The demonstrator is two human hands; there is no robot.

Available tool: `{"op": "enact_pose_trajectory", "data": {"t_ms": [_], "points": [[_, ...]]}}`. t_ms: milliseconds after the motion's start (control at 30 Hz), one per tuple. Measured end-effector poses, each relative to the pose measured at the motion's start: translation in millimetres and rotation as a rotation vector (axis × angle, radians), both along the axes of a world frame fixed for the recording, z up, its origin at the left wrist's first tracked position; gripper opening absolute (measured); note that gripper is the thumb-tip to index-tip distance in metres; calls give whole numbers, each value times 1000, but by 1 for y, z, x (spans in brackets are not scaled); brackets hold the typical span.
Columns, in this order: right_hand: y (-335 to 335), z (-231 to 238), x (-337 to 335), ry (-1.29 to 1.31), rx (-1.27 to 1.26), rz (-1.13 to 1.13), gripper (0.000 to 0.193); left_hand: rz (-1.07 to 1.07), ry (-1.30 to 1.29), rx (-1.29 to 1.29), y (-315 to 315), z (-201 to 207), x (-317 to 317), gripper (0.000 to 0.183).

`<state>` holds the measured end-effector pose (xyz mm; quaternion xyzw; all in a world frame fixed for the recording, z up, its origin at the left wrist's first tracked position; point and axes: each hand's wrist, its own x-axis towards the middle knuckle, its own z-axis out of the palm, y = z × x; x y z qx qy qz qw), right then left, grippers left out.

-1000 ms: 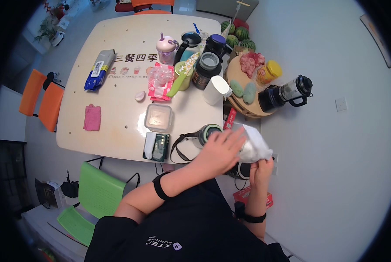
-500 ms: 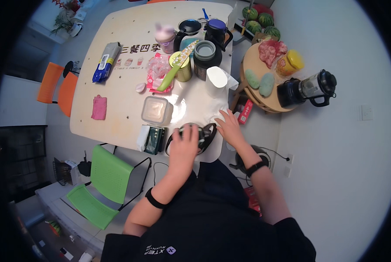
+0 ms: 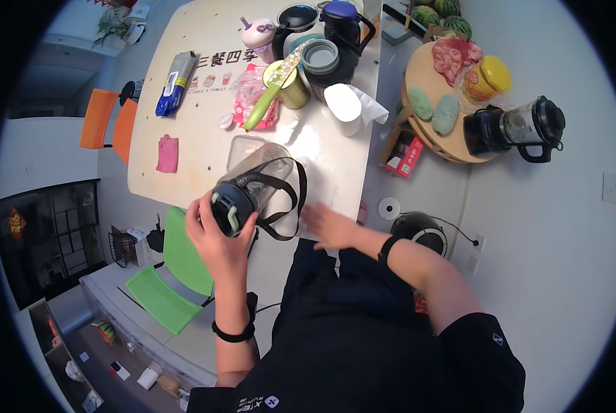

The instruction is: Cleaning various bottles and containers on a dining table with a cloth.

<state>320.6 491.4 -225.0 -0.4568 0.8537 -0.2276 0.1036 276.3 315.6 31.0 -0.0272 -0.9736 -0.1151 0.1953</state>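
Observation:
My left hand [image 3: 215, 237] is closed around the dark lid of a clear water bottle [image 3: 273, 168]. The bottle is tilted, its base pointing away from me over the table's near part. A black carrying strap [image 3: 301, 196] hangs in a loop from it. Just right of that loop, my right hand [image 3: 330, 226] has its fingers stretched out, slightly blurred, at the table's near edge; it holds nothing. Behind the bottle, a square clear container [image 3: 246, 144] is partly hidden.
On the table [image 3: 205, 127] stand a green-handled knife [image 3: 263, 107] on a tin [image 3: 294, 96], dark jugs [image 3: 342, 31] and a tissue roll [image 3: 343, 107]. A pink cloth [image 3: 167, 153] lies left. Right are a round side table [image 3: 418, 72] with a blender [image 3: 514, 131]; left, a green chair [image 3: 184, 251].
My left hand has lifted the bottle from near the table edge, tilted it and brought it left. My right hand has drawn back toward me from the tabletop. The view has shifted.

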Motion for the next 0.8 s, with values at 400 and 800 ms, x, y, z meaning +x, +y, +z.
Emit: {"op": "enact_pose_trajectory", "data": {"t_ms": [400, 800], "points": [[-6, 5, -116, 99, 75, -504, 72, -74, -35, -150, 25, 4, -27, 76], [-21, -30, 7, 127, -211, 135, 62, -99, -193, -162, 38, -17, -41, 70]]}}
